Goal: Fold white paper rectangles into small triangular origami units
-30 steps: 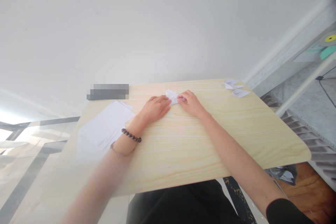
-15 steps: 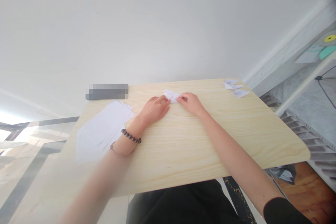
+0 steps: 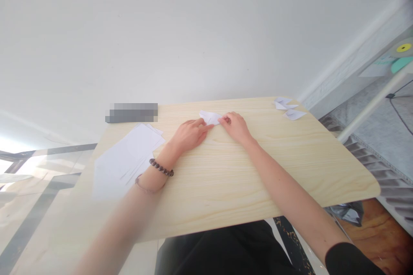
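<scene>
A small piece of folded white paper (image 3: 210, 117) lies on the wooden table between my two hands, near the far edge. My left hand (image 3: 191, 134) grips its left, near side with thumb and fingers, the forefinger lying along the paper's lower edge. Beaded bracelets circle that wrist. On the other side, my right hand (image 3: 235, 126) pinches the paper's right end between thumb and forefinger, the other fingers curled. Part of the paper is hidden behind the fingertips.
White paper sheets (image 3: 124, 159) are spread at the table's left. Several folded white paper pieces (image 3: 294, 114) rest at the far right corner. A pixelated dark block (image 3: 132, 114) stands at the far left edge. The wall (image 3: 206, 43) rises behind the table (image 3: 226, 193).
The folded paper has turned slightly and shows more of its surface. My left forefinger has stretched further right along its lower edge. My right hand keeps its pinch.
</scene>
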Demonstrator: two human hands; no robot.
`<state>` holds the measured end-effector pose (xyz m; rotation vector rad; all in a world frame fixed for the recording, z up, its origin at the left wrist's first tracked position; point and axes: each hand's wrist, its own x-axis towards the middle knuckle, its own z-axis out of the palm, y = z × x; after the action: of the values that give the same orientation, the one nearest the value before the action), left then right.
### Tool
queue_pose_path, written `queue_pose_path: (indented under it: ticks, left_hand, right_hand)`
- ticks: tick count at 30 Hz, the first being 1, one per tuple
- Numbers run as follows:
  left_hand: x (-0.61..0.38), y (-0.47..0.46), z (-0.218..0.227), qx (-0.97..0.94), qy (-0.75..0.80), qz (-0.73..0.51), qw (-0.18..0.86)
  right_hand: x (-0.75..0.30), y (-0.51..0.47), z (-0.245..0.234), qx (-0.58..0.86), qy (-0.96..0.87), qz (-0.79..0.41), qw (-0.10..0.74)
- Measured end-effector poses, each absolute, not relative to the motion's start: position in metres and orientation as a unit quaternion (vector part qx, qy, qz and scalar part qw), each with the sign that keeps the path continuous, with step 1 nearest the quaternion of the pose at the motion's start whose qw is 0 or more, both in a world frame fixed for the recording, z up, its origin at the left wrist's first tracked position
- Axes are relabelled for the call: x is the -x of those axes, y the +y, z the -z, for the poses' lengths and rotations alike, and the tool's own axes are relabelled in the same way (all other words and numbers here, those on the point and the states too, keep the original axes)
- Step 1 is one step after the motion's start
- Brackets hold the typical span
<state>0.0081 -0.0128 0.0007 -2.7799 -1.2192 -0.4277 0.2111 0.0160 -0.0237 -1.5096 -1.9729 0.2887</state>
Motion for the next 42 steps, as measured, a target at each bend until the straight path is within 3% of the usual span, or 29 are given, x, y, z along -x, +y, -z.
queue_pose_path:
  ticks: [42]
  left_hand:
    - [-0.011, -0.015, -0.005, 0.913, -0.384, 0.101, 0.089]
  right_hand:
    - [-0.200, 0.014, 0.021, 0.647, -0.726, -0.045, 0.227]
